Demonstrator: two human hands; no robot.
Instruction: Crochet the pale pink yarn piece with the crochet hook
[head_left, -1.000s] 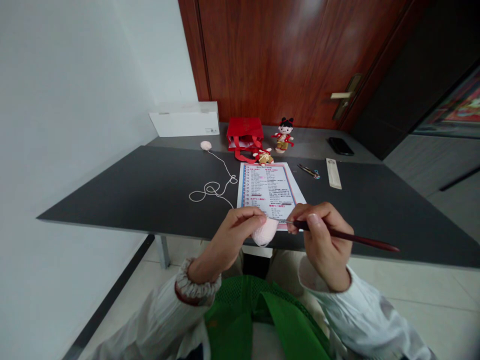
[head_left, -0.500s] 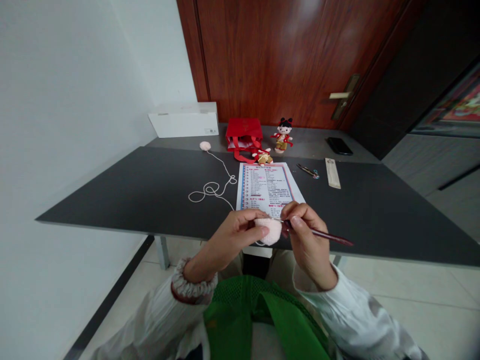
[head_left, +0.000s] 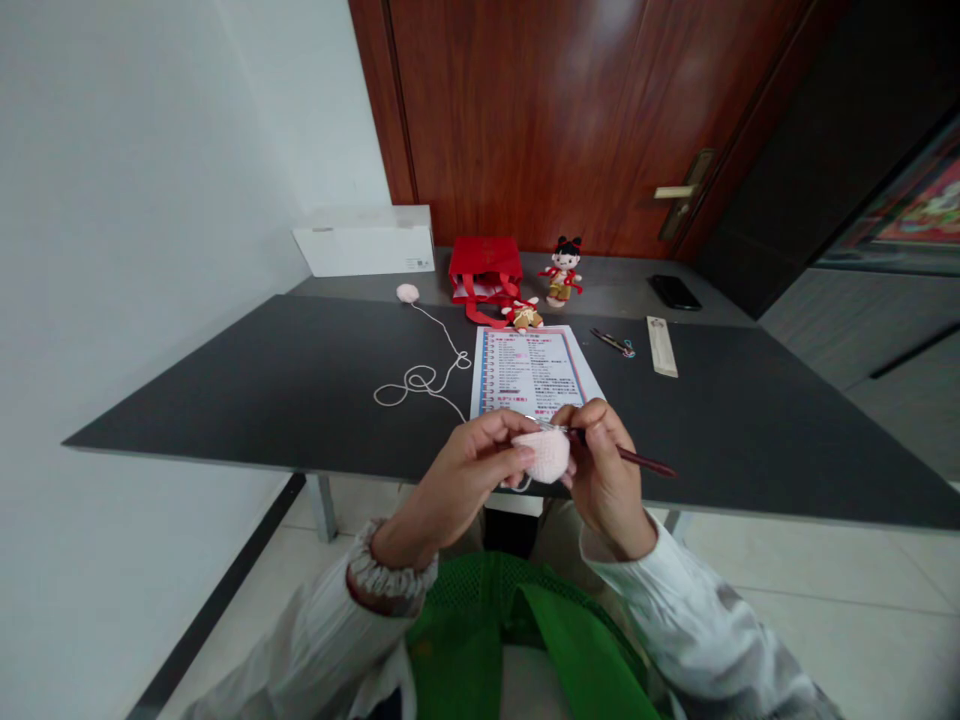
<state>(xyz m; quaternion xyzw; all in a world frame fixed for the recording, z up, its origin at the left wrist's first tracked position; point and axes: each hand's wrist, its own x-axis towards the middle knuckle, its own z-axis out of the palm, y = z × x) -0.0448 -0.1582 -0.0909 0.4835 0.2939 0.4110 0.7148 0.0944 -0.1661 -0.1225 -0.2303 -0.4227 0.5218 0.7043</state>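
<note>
A small cup-shaped piece of pale pink crochet (head_left: pixel 549 457) is pinched between the thumb and fingers of my left hand (head_left: pixel 480 458). My right hand (head_left: pixel 609 470) grips a crochet hook (head_left: pixel 646 462) with a dark reddish handle. The hook's metal shaft lies across the top edge of the piece, its tip close to my left fingers. Pale yarn (head_left: pixel 420 380) runs from my left hand in loose loops over the table to a small yarn ball (head_left: pixel 407 293). Just beyond my hands lies a printed pattern sheet (head_left: pixel 532 370), its lower edge partly covered by them.
The dark table (head_left: pixel 315 380) carries a white box (head_left: pixel 367 242), a red gift bag (head_left: pixel 484 262) and a standing crocheted doll (head_left: pixel 563 270). Doll parts (head_left: pixel 523 314) lie by the bag. Toward the right are small scissors (head_left: pixel 613 342), a pale packet (head_left: pixel 661 347) and a black phone (head_left: pixel 675 292).
My right hand has moved slightly left, carrying the hook further across the crochet piece's top edge. The piece has shifted a little right and up in my left fingers.
</note>
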